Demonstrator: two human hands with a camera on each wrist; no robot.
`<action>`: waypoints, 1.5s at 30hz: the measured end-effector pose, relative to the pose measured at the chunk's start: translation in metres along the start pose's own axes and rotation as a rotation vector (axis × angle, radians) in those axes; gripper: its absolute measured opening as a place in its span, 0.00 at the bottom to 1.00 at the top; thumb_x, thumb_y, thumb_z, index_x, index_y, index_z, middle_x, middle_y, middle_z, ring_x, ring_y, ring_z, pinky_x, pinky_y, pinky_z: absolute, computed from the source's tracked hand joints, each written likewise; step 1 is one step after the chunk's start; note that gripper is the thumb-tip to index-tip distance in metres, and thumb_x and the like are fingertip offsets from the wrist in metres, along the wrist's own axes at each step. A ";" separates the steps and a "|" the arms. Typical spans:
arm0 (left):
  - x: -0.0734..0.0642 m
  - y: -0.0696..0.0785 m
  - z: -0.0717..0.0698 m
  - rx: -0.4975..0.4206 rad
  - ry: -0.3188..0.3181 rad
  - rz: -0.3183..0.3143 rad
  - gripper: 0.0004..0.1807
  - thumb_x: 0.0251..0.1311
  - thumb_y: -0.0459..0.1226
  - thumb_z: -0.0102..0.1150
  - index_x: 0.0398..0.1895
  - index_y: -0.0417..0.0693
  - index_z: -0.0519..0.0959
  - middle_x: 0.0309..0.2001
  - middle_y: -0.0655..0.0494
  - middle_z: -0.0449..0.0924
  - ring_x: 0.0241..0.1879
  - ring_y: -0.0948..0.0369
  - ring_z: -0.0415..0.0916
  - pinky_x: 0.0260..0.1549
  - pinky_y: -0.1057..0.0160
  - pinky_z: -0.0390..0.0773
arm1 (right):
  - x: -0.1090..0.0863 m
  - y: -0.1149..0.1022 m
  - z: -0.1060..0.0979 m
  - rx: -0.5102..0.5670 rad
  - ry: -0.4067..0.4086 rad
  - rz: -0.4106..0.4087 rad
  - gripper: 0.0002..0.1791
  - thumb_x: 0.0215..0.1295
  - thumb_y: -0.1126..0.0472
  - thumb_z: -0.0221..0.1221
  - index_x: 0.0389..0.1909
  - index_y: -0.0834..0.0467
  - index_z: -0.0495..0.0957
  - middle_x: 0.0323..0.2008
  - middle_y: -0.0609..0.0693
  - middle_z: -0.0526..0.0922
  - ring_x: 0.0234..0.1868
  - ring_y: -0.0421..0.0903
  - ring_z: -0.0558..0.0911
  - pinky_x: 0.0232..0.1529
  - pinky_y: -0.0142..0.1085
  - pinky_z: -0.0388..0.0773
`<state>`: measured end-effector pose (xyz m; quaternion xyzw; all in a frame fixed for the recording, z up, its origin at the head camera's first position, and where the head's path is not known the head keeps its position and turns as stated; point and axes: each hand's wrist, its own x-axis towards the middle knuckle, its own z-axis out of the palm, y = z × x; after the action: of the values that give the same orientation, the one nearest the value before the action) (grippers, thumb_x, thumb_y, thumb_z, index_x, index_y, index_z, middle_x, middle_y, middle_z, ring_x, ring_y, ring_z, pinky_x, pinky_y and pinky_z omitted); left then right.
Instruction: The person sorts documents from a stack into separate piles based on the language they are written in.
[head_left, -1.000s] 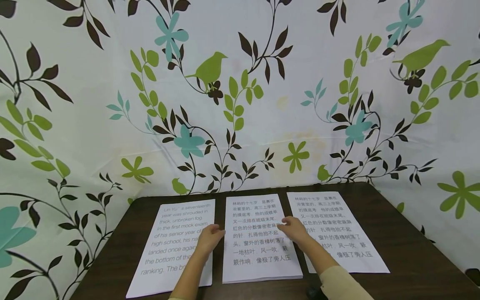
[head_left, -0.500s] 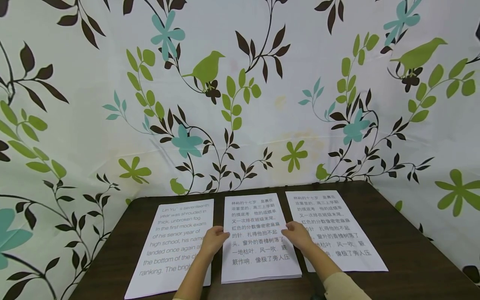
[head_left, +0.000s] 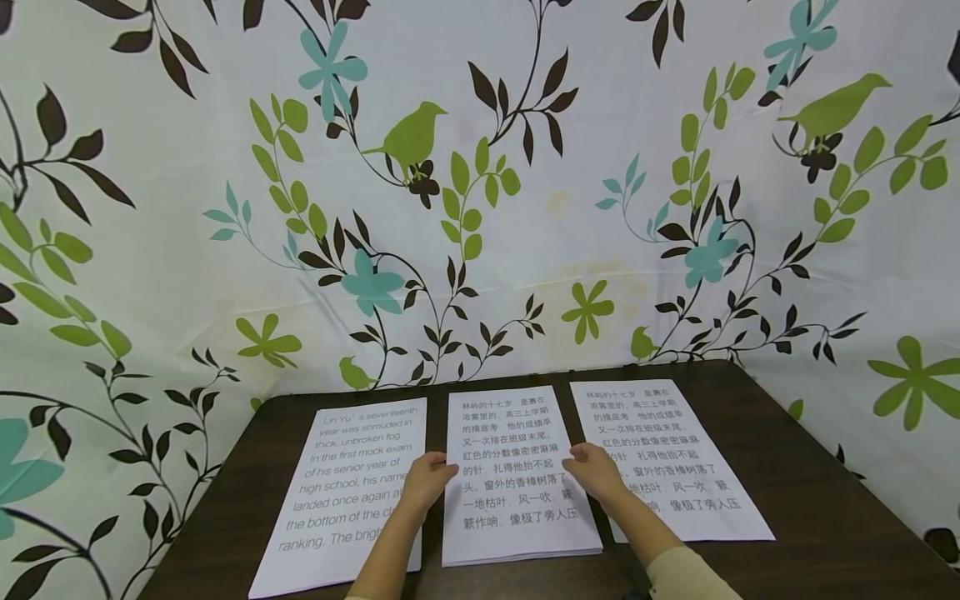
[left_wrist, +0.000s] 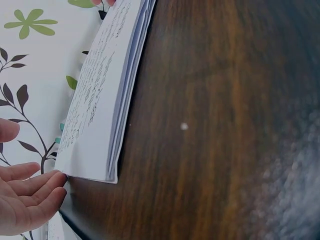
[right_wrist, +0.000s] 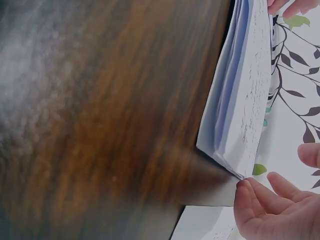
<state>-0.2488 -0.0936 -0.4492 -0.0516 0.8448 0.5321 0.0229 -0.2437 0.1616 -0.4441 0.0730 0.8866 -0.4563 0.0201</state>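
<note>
In the head view we lose part of the English page behind the left hand and forearm, and some of the Chinese page behind the right hand; the beige sleeve at 5 o'clock is cut off, and a dark shape beside it is hard to make out. We count three lots of paper on the brown table, two hands, and two large green birds on the patterned wall covering. The middle stack lies at 6 o'clock, left fingertips touching its 9 o'clock edge, right ones its 3 o'clock edge. In the left wrist view the stack's far end runs out of frame at 11 o'clock; at 8 o'clock the left hand is loosely spread — thumb apart, nothing gripped, fingertips against the stack. In the right wrist view the stack stands at 2 o'clock, layered but too blurred for us to count sheets or read the print; at 4 o'clock the right hand, partly cut off, touches its corner — fingers gently bent, thumb away, nothing pinched.
</note>
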 end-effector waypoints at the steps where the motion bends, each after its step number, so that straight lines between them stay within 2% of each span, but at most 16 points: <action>1: 0.000 0.000 0.000 -0.002 0.001 0.000 0.24 0.51 0.36 0.52 0.47 0.24 0.66 0.39 0.36 0.73 0.39 0.45 0.72 0.36 0.51 0.72 | 0.000 0.000 0.000 0.000 0.004 -0.001 0.22 0.55 0.59 0.51 0.46 0.72 0.67 0.44 0.66 0.71 0.45 0.61 0.71 0.41 0.48 0.70; 9: -0.001 0.000 -0.001 -0.025 0.025 -0.003 0.23 0.51 0.35 0.52 0.47 0.25 0.67 0.39 0.37 0.72 0.40 0.44 0.71 0.37 0.50 0.72 | 0.000 -0.002 0.002 0.042 0.051 -0.005 0.20 0.55 0.61 0.50 0.44 0.72 0.68 0.40 0.64 0.73 0.41 0.58 0.73 0.37 0.45 0.73; 13: -0.002 0.001 -0.002 -0.050 0.048 0.002 0.21 0.52 0.36 0.51 0.46 0.27 0.68 0.41 0.37 0.71 0.42 0.44 0.69 0.38 0.50 0.71 | 0.000 -0.004 0.002 0.082 0.074 0.010 0.19 0.56 0.61 0.49 0.46 0.71 0.68 0.42 0.64 0.72 0.43 0.58 0.73 0.39 0.45 0.72; 17: -0.002 -0.001 -0.002 -0.107 0.057 0.015 0.21 0.53 0.34 0.50 0.47 0.27 0.67 0.42 0.36 0.70 0.41 0.45 0.70 0.35 0.54 0.73 | 0.001 -0.005 0.003 0.145 0.098 0.037 0.19 0.56 0.62 0.50 0.48 0.69 0.68 0.44 0.63 0.71 0.45 0.57 0.72 0.41 0.45 0.71; 23: -0.001 -0.006 0.000 -0.161 0.054 -0.018 0.21 0.52 0.30 0.49 0.48 0.24 0.65 0.39 0.36 0.71 0.38 0.46 0.73 0.31 0.58 0.76 | -0.001 0.000 0.005 0.234 0.079 0.035 0.22 0.52 0.69 0.50 0.50 0.72 0.63 0.38 0.62 0.73 0.35 0.53 0.75 0.36 0.42 0.73; 26: 0.000 -0.008 0.001 -0.171 0.028 -0.032 0.21 0.50 0.29 0.49 0.47 0.23 0.65 0.38 0.36 0.72 0.36 0.47 0.73 0.30 0.58 0.76 | -0.002 0.002 0.005 0.233 0.055 0.054 0.22 0.52 0.69 0.49 0.50 0.74 0.63 0.33 0.58 0.75 0.30 0.49 0.75 0.34 0.40 0.73; 35: 0.001 -0.017 0.003 -0.149 -0.048 -0.034 0.17 0.48 0.27 0.50 0.41 0.23 0.70 0.30 0.45 0.74 0.27 0.56 0.75 0.26 0.59 0.76 | -0.002 0.008 0.009 0.194 0.050 0.056 0.17 0.50 0.70 0.49 0.41 0.76 0.68 0.26 0.56 0.74 0.26 0.47 0.74 0.28 0.37 0.73; 40: 0.001 -0.019 0.005 -0.111 -0.049 -0.038 0.14 0.47 0.26 0.51 0.39 0.23 0.71 0.28 0.47 0.74 0.24 0.58 0.74 0.24 0.59 0.77 | -0.004 0.008 0.009 0.192 0.037 0.061 0.15 0.49 0.70 0.49 0.38 0.75 0.69 0.24 0.55 0.73 0.24 0.46 0.74 0.24 0.34 0.72; 45: 0.000 -0.017 0.005 -0.116 -0.037 -0.022 0.13 0.45 0.25 0.50 0.36 0.24 0.72 0.26 0.47 0.73 0.23 0.58 0.74 0.22 0.60 0.76 | -0.004 0.007 0.007 0.166 0.048 0.065 0.14 0.49 0.70 0.49 0.37 0.74 0.70 0.24 0.55 0.73 0.25 0.46 0.73 0.25 0.35 0.72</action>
<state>-0.2469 -0.0964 -0.4667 -0.0521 0.8114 0.5807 0.0414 -0.2389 0.1595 -0.4529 0.1141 0.8431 -0.5255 0.0073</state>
